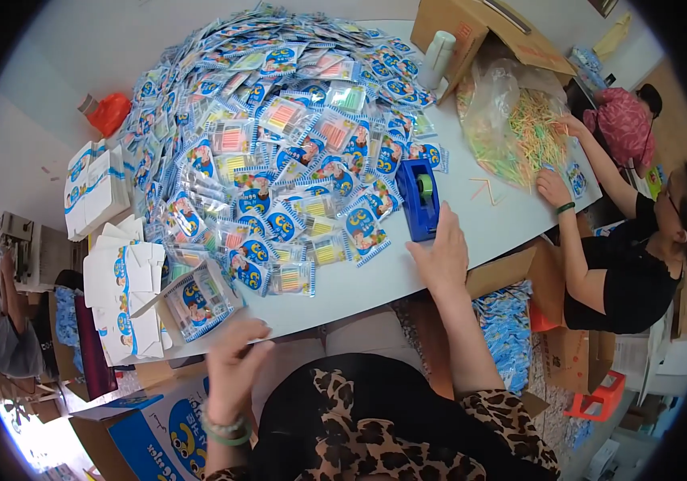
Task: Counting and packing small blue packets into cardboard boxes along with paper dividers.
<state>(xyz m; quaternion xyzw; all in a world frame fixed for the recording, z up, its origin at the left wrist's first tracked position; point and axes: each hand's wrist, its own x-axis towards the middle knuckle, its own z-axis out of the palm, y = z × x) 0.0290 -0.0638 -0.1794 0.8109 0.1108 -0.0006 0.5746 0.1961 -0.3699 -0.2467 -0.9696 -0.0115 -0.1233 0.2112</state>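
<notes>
1. Packets [283,220], small, clear and blue-printed with coloured sticks inside, lie in a large heap over the far and middle part of the white table [383,280].
2. Left hand [233,361] hangs at the near edge of the table, fingers loosely curled, and grasps nothing that shows. Just beyond it and to its left, an open white box [169,322] lies with packets in its mouth.
3. Right hand [443,255] has its fingers stretched out along the near right side of the blue tape dispenser [419,227]; they are not clenched around it, and whether they touch it I cannot tell. The dispenser carries a roll of green tape [426,187] and sits just right of the heap.
4. Flattened white cartons [104,276] lie left of the open box, with a stack of white boxes [93,188] farther away.
5. On the right, a co-worker's hand [553,189] is beside coloured sticks [537,138] spilling from a clear plastic bag [494,84].
</notes>
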